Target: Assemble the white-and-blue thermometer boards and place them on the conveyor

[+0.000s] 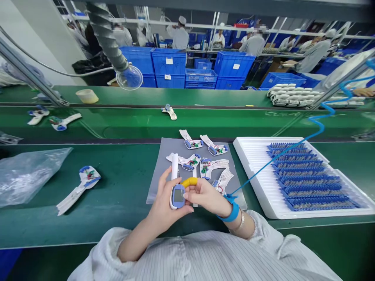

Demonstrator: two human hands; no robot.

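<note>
My left hand (164,203) is wrapped round a white thermometer body (176,187) with a blue screen end, held upright over the near edge of a grey mat (164,171). My right hand (206,195) presses against the same device from the right; its index finger wears a yellow finger cot (190,181). A blue wrist strap (231,210) with a coiled blue cord sits on my right wrist. Several open white half-shells with circuit boards (191,160) lie on the mat just beyond my hands.
A white tray (252,156) of blue part rows stands at right. One open shell (84,179) and a clear plastic bag (26,175) lie at left. Beyond runs a green conveyor (205,121) with loose shells, then blue crates (168,62) and other workers.
</note>
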